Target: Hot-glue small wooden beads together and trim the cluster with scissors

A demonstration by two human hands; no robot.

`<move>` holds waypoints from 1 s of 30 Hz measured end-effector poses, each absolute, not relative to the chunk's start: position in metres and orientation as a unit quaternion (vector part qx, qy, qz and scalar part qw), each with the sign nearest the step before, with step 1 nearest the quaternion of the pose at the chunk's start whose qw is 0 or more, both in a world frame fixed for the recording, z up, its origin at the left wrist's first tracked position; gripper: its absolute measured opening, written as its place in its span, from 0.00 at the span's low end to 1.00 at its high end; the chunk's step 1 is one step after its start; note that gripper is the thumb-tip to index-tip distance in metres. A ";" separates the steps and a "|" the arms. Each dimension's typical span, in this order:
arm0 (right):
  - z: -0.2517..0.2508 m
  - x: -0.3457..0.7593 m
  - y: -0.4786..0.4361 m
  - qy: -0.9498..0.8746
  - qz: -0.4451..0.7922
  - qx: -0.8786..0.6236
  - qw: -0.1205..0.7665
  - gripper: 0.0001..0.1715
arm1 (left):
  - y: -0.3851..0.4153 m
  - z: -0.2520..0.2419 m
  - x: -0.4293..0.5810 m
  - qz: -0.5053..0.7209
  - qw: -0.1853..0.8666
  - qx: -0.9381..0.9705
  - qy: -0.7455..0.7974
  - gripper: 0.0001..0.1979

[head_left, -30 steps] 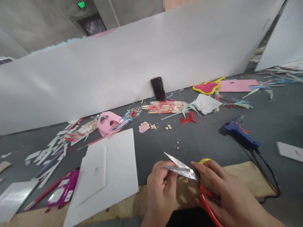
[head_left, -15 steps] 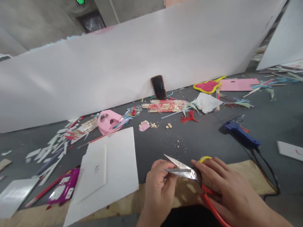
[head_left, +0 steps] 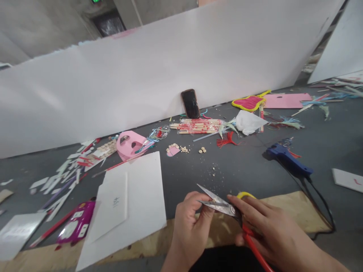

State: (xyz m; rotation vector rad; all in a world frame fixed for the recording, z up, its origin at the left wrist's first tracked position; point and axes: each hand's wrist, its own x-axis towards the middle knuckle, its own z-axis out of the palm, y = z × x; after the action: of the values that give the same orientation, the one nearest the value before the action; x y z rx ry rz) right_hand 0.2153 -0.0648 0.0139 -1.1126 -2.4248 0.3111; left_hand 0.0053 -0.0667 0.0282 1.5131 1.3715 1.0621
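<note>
My right hand [head_left: 269,223] is wrapped around the red and yellow handles of a pair of scissors [head_left: 224,207], whose blades are parted and point left. Thumb and fingertips of my left hand [head_left: 193,223] are pinched together right at the blades; whatever small thing they hold is hidden. Beyond the blades, tiny pale crumbs [head_left: 213,174] are scattered on the dark table. Farther off lie a pink rounded piece [head_left: 173,152] edged with small beige bits, a little heap of such bits [head_left: 185,150] and a few larger ones [head_left: 202,150].
A blue glue gun [head_left: 289,158] with a black cord lies at right. White sheets [head_left: 144,189], a purple packet [head_left: 78,223] and pale strips [head_left: 61,175] cover the left. At the back, a phone [head_left: 190,104] leans on a white board [head_left: 159,71], behind wrapped sticks [head_left: 198,126].
My right hand and the scissors handles have shifted slightly, and the blades look a little more closed. My left hand keeps its pinch in nearly the same place.
</note>
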 end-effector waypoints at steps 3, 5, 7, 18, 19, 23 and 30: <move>0.015 0.214 -0.064 -0.886 0.108 -0.397 0.214 0.28 | -0.066 0.030 0.006 0.409 0.416 0.592 0.556 0.13; 0.014 0.214 -0.065 -0.887 0.110 -0.394 0.213 0.27 | -0.066 0.032 0.007 0.410 0.420 0.587 0.558 0.14; 0.013 0.215 -0.065 -0.884 0.115 -0.395 0.221 0.26 | -0.066 0.034 0.007 0.415 0.423 0.583 0.556 0.14; 0.007 0.215 -0.067 -0.878 0.110 -0.415 0.213 0.26 | -0.068 0.021 0.008 0.425 0.312 0.619 0.582 0.10; 0.009 0.214 -0.067 -0.878 0.105 -0.415 0.214 0.26 | -0.068 0.021 0.008 0.428 0.307 0.621 0.581 0.10; 0.015 0.213 -0.066 -0.873 0.098 -0.428 0.215 0.30 | -0.069 0.022 0.009 0.430 0.321 0.608 0.584 0.11; 0.017 0.214 -0.067 -0.877 0.072 -0.424 0.216 0.32 | -0.066 0.025 0.009 0.424 0.361 0.603 0.571 0.09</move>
State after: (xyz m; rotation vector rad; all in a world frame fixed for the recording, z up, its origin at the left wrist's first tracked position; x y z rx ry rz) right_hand 0.2144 -0.0665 0.0167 -1.1760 -2.4300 0.1995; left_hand 0.0092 -0.0664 0.0252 1.5526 1.4724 1.0928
